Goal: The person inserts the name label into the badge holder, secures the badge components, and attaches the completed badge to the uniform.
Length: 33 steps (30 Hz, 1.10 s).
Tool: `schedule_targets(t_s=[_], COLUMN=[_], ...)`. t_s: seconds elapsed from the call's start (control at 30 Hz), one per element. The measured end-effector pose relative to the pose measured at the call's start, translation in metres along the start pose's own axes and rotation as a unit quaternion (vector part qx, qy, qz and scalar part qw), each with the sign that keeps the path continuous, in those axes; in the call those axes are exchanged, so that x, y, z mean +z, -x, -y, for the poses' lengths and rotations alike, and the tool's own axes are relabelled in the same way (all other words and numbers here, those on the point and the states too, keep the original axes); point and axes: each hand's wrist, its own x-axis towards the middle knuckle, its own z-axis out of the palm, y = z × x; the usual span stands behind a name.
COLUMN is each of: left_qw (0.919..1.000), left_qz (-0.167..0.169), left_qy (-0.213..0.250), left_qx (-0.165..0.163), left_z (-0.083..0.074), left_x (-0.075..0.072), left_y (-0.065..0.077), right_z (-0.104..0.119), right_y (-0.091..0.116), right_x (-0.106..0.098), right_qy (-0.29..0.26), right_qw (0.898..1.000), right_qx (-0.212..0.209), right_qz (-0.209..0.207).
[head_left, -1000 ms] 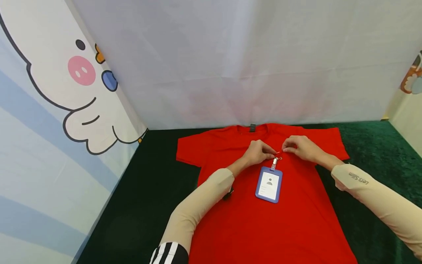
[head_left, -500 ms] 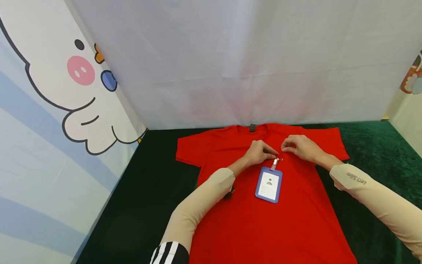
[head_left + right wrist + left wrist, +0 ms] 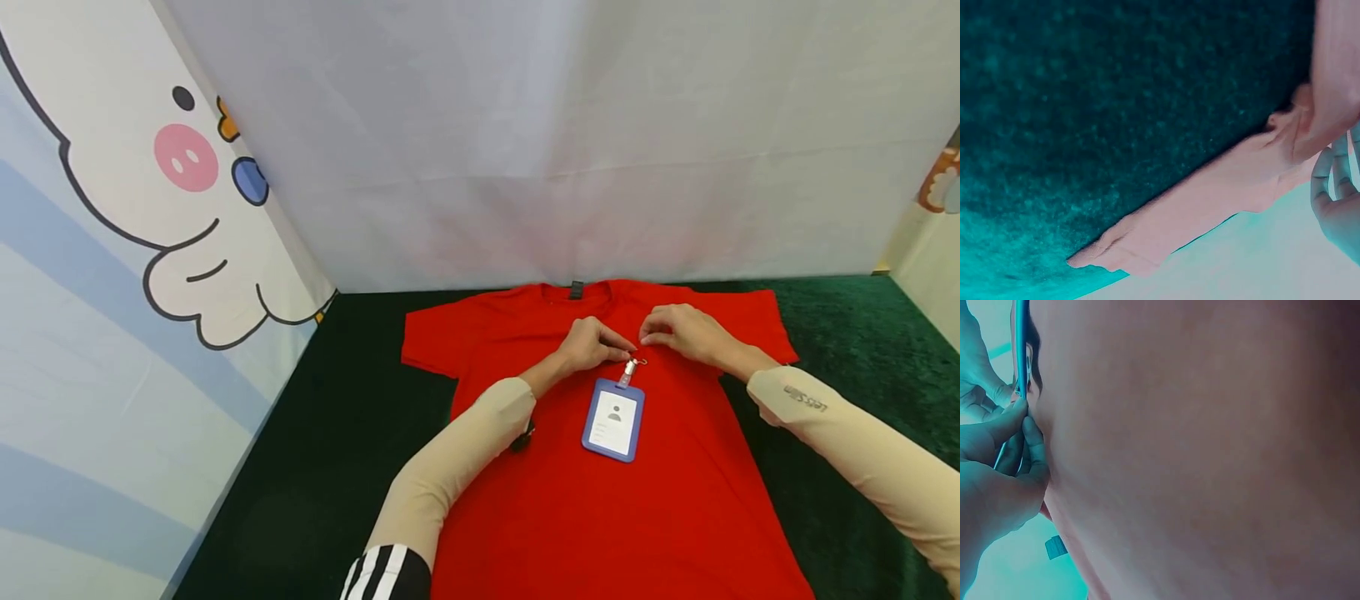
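Observation:
A red T-shirt (image 3: 645, 517) lies spread out with its collar at the far side. On its chest rests a blue badge holder (image 3: 636, 423) with a white card, its strap and metal clip (image 3: 632, 367) pointing up toward the hands. My left hand (image 3: 588, 344) pinches a thin metal pin just above the clip; in the left wrist view, thumb and index of the left hand (image 3: 1004, 462) meet at the badge's top end. Close by, my right hand (image 3: 686, 333) pinches the shirt with curled fingertips. In the right wrist view the right hand (image 3: 1341, 194) is mostly cut off.
Dark green cloth (image 3: 322, 467) covers the table. A white curtain (image 3: 570, 150) rises behind, with a cartoon-printed panel (image 3: 180, 250) on the left. A small black object (image 3: 521, 440) shows beside my left forearm on the shirt.
The thin pin seen between the hands a second ago is now hidden at the fingertips. My left fingertips and the clip have shifted slightly right; the right hand is slightly nearer them.

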Motion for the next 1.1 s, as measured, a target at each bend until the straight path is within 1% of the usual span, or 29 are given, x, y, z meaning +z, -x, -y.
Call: schedule_targets(t_s=[0.27,0.4,0.63,0.73,0.87,0.97,1.1], left_qw=[0.9999,0.9997,0.998,0.9962,0.9923,0.9912,0.9906], left_qz=[0.004,0.008,0.013,0.016,0.013,0.005,-0.008], left_qy=[0.009,0.021,0.057,0.078,0.112,0.119,0.12], left_qx=[-0.006,-0.011,-0.024,-0.035,-0.052,-0.059,-0.065], left_z=[-0.002,0.0,0.003,0.003,0.004,0.006,0.007], left_x=[-0.002,-0.002,-0.001,0.0,0.0,0.0,-0.001], left_y=[-0.002,-0.004,-0.005,-0.003,-0.001,0.001,0.002], right_z=[-0.001,-0.003,-0.003,-0.004,-0.005,-0.006,-0.006], right_y=[-0.005,-0.006,-0.004,-0.002,0.001,0.006,0.01], right_x=[-0.002,-0.003,-0.002,-0.002,-0.003,-0.004,-0.005], right_qy=[0.018,0.025,0.027,0.024,0.009,0.0,0.001], right_qw=[1.0,0.999,0.999,0.999,0.999,0.999,0.999], right_qx=[-0.022,-0.031,-0.033,-0.031,-0.036,-0.044,-0.05], right_qz=[0.003,0.006,0.011,0.014,0.015,0.008,-0.007])
